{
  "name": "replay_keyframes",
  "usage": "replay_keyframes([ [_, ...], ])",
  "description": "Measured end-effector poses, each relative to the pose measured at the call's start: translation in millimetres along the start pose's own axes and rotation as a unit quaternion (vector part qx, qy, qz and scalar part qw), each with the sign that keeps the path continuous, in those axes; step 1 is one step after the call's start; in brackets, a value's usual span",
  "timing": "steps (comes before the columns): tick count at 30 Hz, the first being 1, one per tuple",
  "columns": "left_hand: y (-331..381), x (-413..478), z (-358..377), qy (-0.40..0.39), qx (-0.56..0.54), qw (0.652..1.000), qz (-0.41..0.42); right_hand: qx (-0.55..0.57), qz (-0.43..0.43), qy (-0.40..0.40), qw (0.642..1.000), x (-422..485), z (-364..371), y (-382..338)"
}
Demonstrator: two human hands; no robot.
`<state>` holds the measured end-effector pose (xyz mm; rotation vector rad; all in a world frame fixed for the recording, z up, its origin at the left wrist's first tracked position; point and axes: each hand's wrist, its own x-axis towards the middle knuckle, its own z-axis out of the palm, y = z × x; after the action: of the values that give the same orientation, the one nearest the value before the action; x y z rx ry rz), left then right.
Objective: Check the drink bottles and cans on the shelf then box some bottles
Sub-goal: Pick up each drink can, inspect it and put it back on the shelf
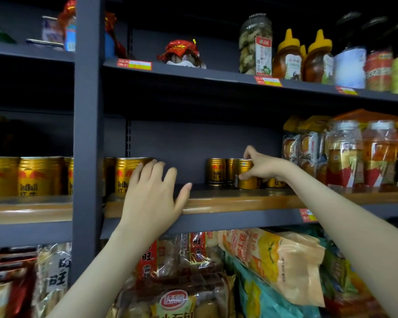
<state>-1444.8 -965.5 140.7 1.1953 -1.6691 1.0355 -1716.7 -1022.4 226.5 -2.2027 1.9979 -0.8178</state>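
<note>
Gold Red Bull cans stand on the middle shelf (239,199), which has a wooden front lip. My right hand (261,166) reaches in and grips one gold can (245,177) at the front of a small cluster, fingers over its top and thumb on its side. Another can of the cluster (216,172) stands just left of it. My left hand (152,191) rests flat on the shelf edge with fingers spread, in front of a larger gold can (124,174). More gold cans (39,176) fill the bay left of the upright.
A dark steel upright (87,134) splits the shelving. Jars and honey bottles (308,58) line the upper shelf. Clear drink bottles (363,154) and wrapped cakes stand right of the cans. Snack bags (274,260) crowd the shelf below.
</note>
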Motion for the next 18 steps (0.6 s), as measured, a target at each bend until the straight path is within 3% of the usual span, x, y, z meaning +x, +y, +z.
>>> replay_keyframes([
  [5, 0, -1, 0, 0.007, -0.013, 1.0, 0.003, 0.065, -0.075, 0.107, 0.989, -15, 2, -2],
  [8, 4, -1, -3, 0.015, -0.035, 0.999, 0.007, 0.133, -0.119, 0.202, 0.963, -35, -5, -13],
  [11, 21, -2, -11, 0.034, -0.097, 0.995, 0.009, 0.122, -0.169, 0.261, 0.943, -70, -14, -26],
  [15, 58, -4, -31, 0.059, -0.231, 0.971, 0.034, 0.109, -0.22, 0.28, 0.928, -137, -15, -45],
  [18, 83, -15, -46, 0.033, -0.377, 0.925, 0.033, 0.11, -0.262, 0.241, 0.928, -186, -3, -55],
])
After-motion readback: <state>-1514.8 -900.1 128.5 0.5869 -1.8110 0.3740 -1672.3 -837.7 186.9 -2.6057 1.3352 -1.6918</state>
